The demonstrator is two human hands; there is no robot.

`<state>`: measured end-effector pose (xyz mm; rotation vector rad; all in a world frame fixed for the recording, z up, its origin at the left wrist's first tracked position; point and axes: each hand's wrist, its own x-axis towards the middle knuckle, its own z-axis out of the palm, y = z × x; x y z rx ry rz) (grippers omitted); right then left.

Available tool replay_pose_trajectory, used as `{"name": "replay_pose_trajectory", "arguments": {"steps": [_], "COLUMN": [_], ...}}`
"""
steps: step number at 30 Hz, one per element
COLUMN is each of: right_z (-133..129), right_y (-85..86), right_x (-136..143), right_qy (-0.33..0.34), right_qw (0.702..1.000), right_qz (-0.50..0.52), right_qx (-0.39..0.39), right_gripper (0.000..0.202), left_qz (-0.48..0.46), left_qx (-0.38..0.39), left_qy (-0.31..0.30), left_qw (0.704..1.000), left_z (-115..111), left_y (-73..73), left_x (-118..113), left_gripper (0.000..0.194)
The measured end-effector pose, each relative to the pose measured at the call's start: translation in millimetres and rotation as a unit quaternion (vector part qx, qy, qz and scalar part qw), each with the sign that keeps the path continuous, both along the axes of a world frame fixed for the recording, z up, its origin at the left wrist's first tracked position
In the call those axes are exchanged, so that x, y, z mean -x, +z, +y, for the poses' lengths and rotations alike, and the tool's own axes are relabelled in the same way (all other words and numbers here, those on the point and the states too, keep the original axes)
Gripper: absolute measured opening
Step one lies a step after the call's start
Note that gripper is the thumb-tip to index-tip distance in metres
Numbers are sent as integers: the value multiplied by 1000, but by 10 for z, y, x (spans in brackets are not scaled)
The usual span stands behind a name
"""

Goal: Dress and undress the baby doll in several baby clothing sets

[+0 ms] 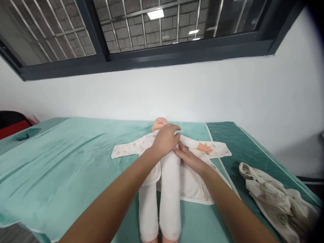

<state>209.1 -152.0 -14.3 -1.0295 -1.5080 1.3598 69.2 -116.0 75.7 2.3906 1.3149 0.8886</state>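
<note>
A baby doll [160, 122] lies on its back, head toward the wall, in a white undershirt and white leggings [170, 192]. A white patterned baby jacket [193, 189] is under and around it. One jacket sleeve [124, 150] covers the arm on the left; the other sleeve [221, 149] lies flat beneath the doll's bare hand [204, 147]. Across the doll's chest rests my left hand [165, 140], fingers stretched to the right and thumb apart. My right hand [189, 158] touches the doll's side near the waist, its fingers extended. Part of the chest is hidden by my hands.
Light green sheeting [63, 168] covers the bed, with a darker green strip [227, 135] on the right. Crumpled patterned baby clothes [275, 197] lie at the right. Behind are a white wall [177, 91] and a barred window [152, 30]. A red and black object [12, 125] stands far left.
</note>
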Motion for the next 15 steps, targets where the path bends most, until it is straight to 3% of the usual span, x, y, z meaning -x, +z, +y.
{"name": "replay_pose_trajectory", "arguments": {"steps": [3, 7, 11, 15], "right_z": [37, 59, 25, -24], "right_y": [-23, -37, -2, 120], "right_x": [17, -15, 0, -34], "right_qy": [-15, -34, -5, 22], "right_qw": [999, 998, 995, 991], "right_qz": [-4, -30, -93, -119], "right_qx": [-38, -42, -40, -61], "right_gripper": [62, 50, 47, 53], "left_qz": [169, 364, 403, 412], "left_qx": [40, 104, 143, 135], "left_qy": [-60, -81, -107, -124], "left_qw": [983, 922, 898, 892], "left_z": [157, 293, 400, 472], "left_y": [-16, -60, -109, -91], "left_x": [-485, -865, -885, -784], "left_gripper": [33, 41, 36, 37]}}
